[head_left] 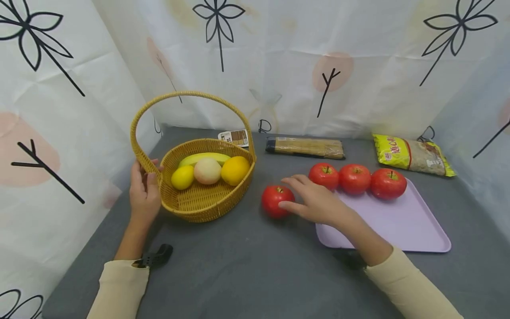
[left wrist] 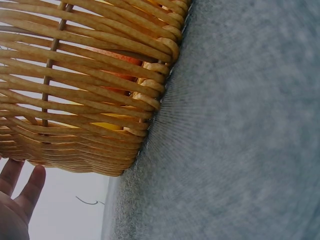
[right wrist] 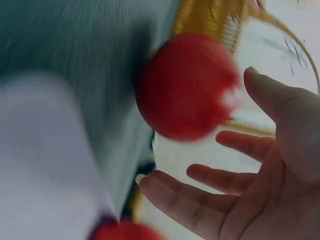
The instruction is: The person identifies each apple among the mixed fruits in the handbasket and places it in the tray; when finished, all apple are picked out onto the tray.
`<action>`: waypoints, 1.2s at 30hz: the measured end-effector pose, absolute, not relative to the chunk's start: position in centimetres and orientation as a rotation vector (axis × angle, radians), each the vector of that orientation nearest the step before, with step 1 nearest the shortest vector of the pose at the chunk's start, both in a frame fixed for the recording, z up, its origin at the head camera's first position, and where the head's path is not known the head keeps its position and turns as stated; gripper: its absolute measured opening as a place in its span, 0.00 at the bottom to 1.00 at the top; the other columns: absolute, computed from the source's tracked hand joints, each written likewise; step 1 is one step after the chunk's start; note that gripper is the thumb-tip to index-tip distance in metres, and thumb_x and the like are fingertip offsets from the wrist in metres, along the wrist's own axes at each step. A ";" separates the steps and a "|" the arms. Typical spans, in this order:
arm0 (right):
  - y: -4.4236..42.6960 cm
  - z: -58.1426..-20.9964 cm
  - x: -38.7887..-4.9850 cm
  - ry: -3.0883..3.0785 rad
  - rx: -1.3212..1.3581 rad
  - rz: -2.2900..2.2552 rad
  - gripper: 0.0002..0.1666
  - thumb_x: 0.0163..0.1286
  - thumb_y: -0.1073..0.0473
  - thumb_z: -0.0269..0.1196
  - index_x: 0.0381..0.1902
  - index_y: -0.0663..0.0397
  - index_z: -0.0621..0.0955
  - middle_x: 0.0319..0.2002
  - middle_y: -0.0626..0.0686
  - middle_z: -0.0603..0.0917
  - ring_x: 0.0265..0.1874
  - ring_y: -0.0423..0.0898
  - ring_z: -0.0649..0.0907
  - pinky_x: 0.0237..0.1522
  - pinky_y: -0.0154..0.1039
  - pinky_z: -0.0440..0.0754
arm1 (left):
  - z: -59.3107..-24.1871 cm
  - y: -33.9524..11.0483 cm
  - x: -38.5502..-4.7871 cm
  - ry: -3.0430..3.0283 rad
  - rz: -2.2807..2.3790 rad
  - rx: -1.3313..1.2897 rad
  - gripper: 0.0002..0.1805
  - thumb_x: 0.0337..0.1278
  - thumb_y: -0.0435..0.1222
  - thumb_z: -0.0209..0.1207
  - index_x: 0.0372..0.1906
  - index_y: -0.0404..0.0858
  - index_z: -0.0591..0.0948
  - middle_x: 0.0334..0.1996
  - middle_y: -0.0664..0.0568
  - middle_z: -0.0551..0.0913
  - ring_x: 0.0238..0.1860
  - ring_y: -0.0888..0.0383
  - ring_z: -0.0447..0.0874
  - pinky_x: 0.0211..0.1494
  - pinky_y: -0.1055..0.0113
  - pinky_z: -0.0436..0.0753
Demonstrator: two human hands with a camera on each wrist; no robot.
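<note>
A yellow woven basket (head_left: 207, 215) with a tall hooped handle stands on the left of the table. Inside it lie a banana (head_left: 195, 158), a lemon (head_left: 183, 177), a peach (head_left: 207, 171) and an orange (head_left: 235, 170). At its left side, my left hand (head_left: 144, 192) grips the rim by the handle's foot. My right hand (head_left: 318, 201) reaches over a red apple (head_left: 275, 202) on the table between basket and tray. Its fingers are spread and, in the right wrist view, look apart from the apple (right wrist: 187, 87). Three more apples (head_left: 354, 179) sit along the back of a lilac tray (head_left: 394, 226).
Behind, near the curtain (head_left: 279, 88), lie a pack of dry noodles (head_left: 305, 147) and a yellow printed bag (head_left: 413, 155). A small labelled packet (head_left: 235, 138) shows partly behind the basket. Grey cloth (head_left: 239, 270) covers the table.
</note>
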State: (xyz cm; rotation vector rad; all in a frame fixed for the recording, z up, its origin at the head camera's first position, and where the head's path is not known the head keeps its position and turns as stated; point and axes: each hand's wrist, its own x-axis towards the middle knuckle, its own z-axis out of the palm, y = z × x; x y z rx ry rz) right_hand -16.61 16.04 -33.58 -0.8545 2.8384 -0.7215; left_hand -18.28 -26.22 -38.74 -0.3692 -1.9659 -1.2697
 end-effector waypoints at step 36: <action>24.6 -33.2 -14.0 2.653 -0.531 -1.156 0.40 0.57 0.49 0.76 0.65 0.48 0.72 0.59 0.56 0.75 0.58 0.60 0.75 0.43 0.50 0.85 | -39.6 -26.9 -18.5 -1.966 -1.277 -0.377 0.28 0.77 0.25 0.42 0.77 0.37 0.58 0.60 0.32 0.74 0.56 0.52 0.79 0.58 0.73 0.74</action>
